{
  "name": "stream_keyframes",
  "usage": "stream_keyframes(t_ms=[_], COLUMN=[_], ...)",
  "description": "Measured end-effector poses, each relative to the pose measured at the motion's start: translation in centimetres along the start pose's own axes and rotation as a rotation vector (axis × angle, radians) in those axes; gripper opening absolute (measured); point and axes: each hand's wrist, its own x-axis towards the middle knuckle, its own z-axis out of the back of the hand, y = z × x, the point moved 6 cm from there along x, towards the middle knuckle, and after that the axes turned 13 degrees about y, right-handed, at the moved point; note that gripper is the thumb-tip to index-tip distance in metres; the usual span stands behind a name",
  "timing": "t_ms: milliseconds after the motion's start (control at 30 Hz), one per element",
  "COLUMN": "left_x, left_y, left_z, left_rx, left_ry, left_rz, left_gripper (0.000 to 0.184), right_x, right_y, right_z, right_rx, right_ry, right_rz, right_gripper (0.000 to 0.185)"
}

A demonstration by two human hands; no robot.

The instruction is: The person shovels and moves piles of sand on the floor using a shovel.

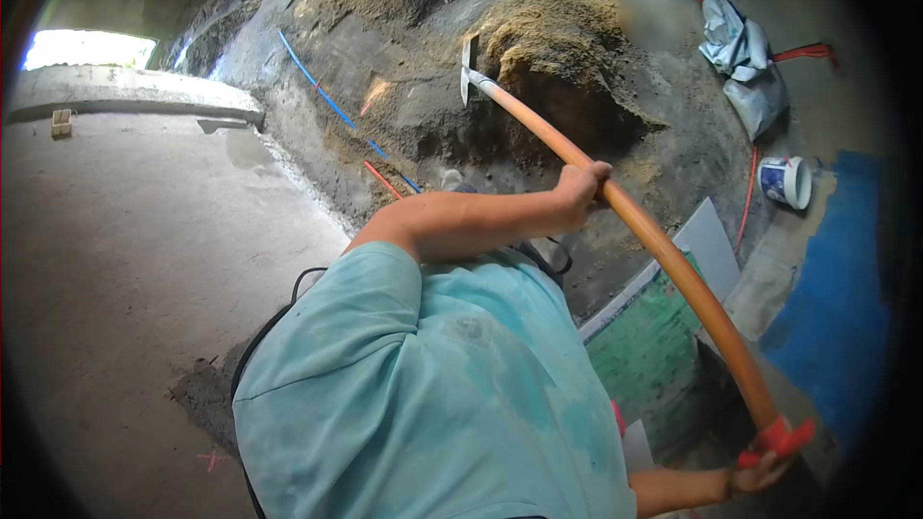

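Note:
A long-handled hoe runs slantwise across the view, its orange-brown shaft seeming curved by the lens. My left hand is wrapped round the middle of the shaft, with the arm stretched across my chest. At lower right, my right hand grips the shaft's butt end, beside a red wrapping or piece there. The narrow metal hoe head is at the far end, in front of a mound of sandy soil. Whether the blade touches the soil I cannot tell.
Blue pipe and red pipe poke from the ground at left. Concrete floor spreads leftward. On the right are crumpled sacks, a white bucket and a green-stained board.

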Motion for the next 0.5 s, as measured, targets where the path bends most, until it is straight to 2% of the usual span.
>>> stream_keyframes(t_ms=[67,167,267,333,400,467,500], left_x=[-0.9,-2.3,-2.0,-0.1,2.6,6.1,7.5], left_y=[1.1,1.3,0.7,-1.0,-3.0,-3.7,-4.5], left_z=[-1.8,-2.7,0.1,4.1,9.5,17.4,21.0], left_rx=[-0.012,0.001,0.344,0.719,1.046,1.102,1.107], left_ry=[0.103,0.325,0.389,0.311,0.18,0.07,0.001], left_rz=[0.006,0.089,0.365,0.412,0.35,0.404,0.421], left_gripper=[0.02,0.019,0.023,0.026,0.031,0.029,0.03], right_x=[-1.3,-5.6,-9.2,-10.4,-11.0,-10.5,-12.2], right_y=[-1.3,-4.9,-5.8,-6.5,-7.7,-6.7,-6.9], right_z=[3.1,7.4,5.8,0.7,-6.5,-16.4,-19.6], right_rx=[-0.004,-0.008,0.025,0.103,0.158,-0.173,-0.162], right_ry=[-0.091,-0.086,-0.152,-0.128,-0.097,-0.083,-0.056], right_rz=[0.008,-0.24,-0.394,-0.455,-0.491,-0.392,-0.498], right_gripper=[0.071,0.069,0.066,0.064,0.061,0.058,0.056])
